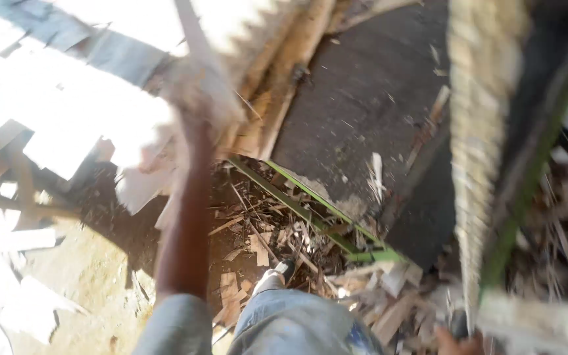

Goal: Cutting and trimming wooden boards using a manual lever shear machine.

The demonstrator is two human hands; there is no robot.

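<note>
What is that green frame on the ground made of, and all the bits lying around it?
The green frame looks like painted metal: thin straight bars with flat, even colour. The bits look like raw wood scraps: pale, splintery, unpainted. The picture is blurred, so neither is certain.

One head-worn camera looks steeply down, close over the person's arm, at the scrap-strewn ground (100,276).

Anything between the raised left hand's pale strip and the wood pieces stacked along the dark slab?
Nothing visible does. The left hand holds a pale wood strip raised right beside the long wood pieces along the dark slab. The frame is motion-blurred, so small obstructions could be missed. The right hand is far off, at the bottom edge.
</note>
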